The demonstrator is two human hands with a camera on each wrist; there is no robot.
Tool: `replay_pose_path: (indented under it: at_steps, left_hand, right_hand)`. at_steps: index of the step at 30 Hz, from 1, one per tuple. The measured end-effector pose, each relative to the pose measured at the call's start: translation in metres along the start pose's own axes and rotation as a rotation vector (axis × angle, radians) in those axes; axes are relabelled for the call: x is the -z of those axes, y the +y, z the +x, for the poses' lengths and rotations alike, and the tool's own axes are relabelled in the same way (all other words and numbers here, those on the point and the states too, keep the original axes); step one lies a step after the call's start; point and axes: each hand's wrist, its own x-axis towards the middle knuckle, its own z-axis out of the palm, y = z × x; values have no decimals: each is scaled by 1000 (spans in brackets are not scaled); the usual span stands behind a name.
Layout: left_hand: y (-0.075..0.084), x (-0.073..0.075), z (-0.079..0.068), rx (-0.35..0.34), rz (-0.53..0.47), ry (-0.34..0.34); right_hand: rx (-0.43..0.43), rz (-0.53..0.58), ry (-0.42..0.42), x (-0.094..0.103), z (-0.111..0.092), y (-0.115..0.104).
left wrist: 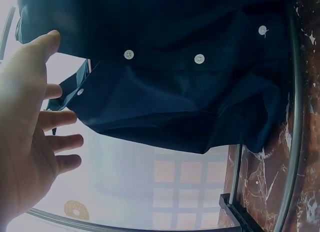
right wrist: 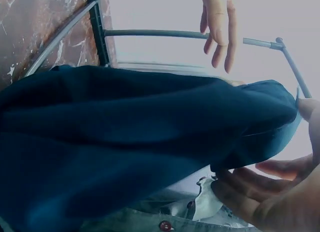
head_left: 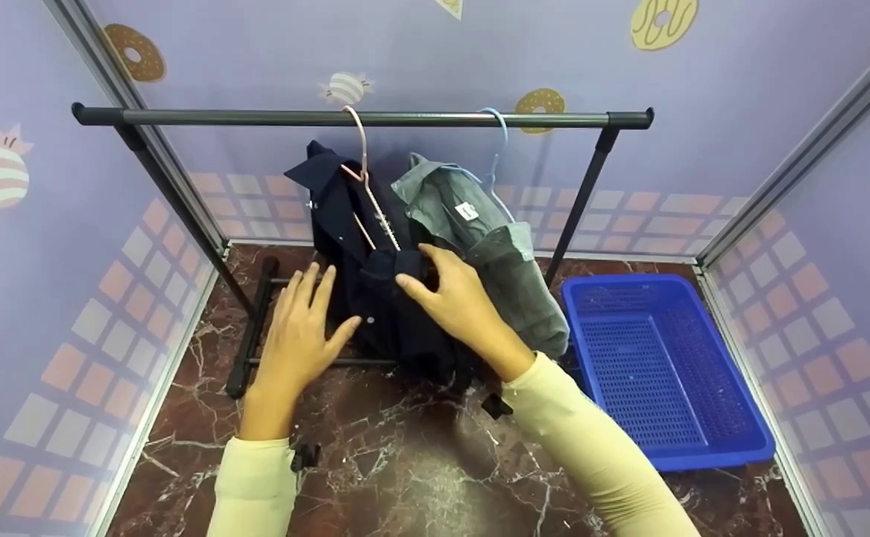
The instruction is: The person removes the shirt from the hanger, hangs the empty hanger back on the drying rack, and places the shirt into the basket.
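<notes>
A dark navy buttoned shirt point(head_left: 341, 224) hangs from a pink hanger point(head_left: 366, 164), its collar standing wide apart around the hanger. My right hand point(head_left: 464, 298) holds the near side of the collar, thumb on one face and fingers on the other; in the right wrist view the navy cloth point(right wrist: 150, 117) stretches away from it. On the other side, my left hand point(head_left: 302, 328) is spread with straight fingers beside the shirt front. White buttons point(left wrist: 199, 59) run down that front in the left wrist view, where the left palm point(left wrist: 25, 142) faces the cloth.
Both hangers hook over a black rail point(head_left: 256, 117) on a floor-standing rack. A grey-green shirt point(head_left: 517, 276) on a blue hanger point(head_left: 496, 142) hangs right beside the navy one. At the right, a blue plastic basket point(head_left: 572, 298) stands on the marbled floor point(head_left: 375, 462). Patterned walls enclose the space.
</notes>
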Motion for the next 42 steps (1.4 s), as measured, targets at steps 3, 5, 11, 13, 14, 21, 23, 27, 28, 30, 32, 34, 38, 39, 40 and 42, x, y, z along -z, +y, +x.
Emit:
replay_pose_path:
  at_steps: [3, 5, 11, 13, 14, 21, 23, 27, 28, 30, 32, 34, 38, 39, 40, 42]
  left_hand:
    - [-1, 1, 0, 5, -1, -4]
    - [0, 2, 0, 8, -1, -10]
    - [-1, 3, 2, 14, 0, -13]
    - [-2, 4, 3, 16, 1, -5]
    - [-2, 5, 3, 18, -1, -2]
    - [-2, 11, 6, 19, -16, 20]
    - [-3, 13, 7, 12, -19, 34]
    - [-3, 19, 10, -5, -28, 75]
    - [-3, 20, 11, -12, -31, 86]
    - [-2, 24, 14, -28, -34, 109]
    - [-1, 28, 17, -48, -30, 126]
    - [0, 33, 23, -66, -21, 135]
    - [3, 45, 36, -83, -25, 151]
    - [4, 48, 40, -86, -34, 160]
    - [5, 50, 44, -91, -44, 171]
    - [8, 54, 52, -110, -65, 198]
  right_hand:
    - [32, -48, 21, 0, 1, -1]
    - [50, -64, 31, 2, 2, -2]
    - [48, -54, 48, 6, 3, 2]
    - [36, -38, 48, 6, 3, 6]
    - [31, -26, 51, 5, 3, 7]
    - [17, 26, 108, 6, 1, 16]
    - [20, 3, 129, 7, -1, 17]
    - [26, -51, 162, 13, -4, 18]
    - [27, -58, 168, 15, -5, 19]
    - [37, -68, 179, 18, -8, 19]
    - [50, -76, 190, 22, -10, 20]
    - [65, -81, 205, 26, -12, 20]
    - [99, -83, 225, 35, -16, 19]
    - [105, -81, 227, 37, -17, 18]
    - [110, -79, 229, 40, -18, 19]
    - [115, -81, 234, 44, -22, 19]
